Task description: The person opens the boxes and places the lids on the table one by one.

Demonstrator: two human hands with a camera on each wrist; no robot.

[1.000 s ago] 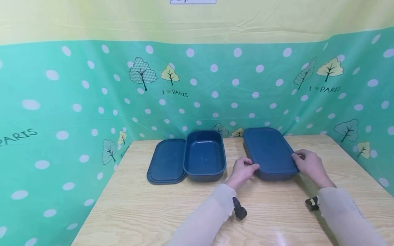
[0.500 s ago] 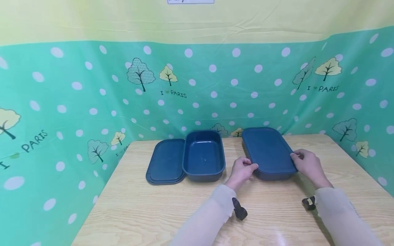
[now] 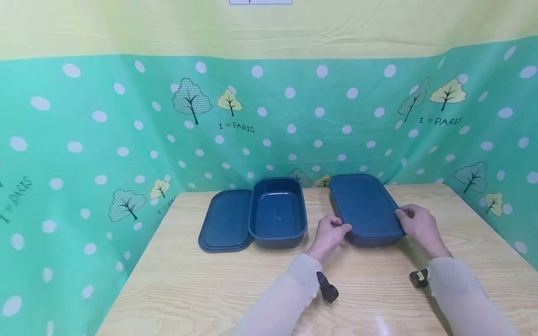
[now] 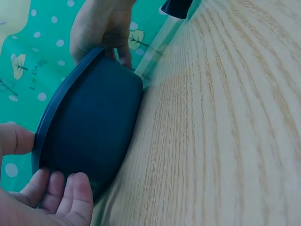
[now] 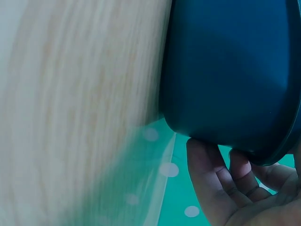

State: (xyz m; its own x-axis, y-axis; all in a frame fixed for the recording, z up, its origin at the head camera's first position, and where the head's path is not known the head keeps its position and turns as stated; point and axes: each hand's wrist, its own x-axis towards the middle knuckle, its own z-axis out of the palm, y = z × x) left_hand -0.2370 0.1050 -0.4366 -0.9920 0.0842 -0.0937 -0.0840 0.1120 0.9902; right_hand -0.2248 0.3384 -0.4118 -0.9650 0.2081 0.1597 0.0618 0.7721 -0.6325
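Observation:
In the head view, a dark blue rectangular food container with its lid on sits on the right half of the table. My left hand grips its near left corner, thumb on the lid's edge. At the right side near the front, my right hand holds the rim. From the left wrist view, the thumb presses the rim while the fingers lie against the wall below. In the right wrist view, the right fingers curl beneath the rim, touching the container's wall.
Left of the hands stands a similar blue container without a lid. A loose blue lid lies flat against its left side. The wooden table ends at a green dotted curtain behind and on both sides.
Both hands keep their grip on the lidded container, which stays in place. The head view has shifted slightly, and the curtain's pattern at the left has moved.

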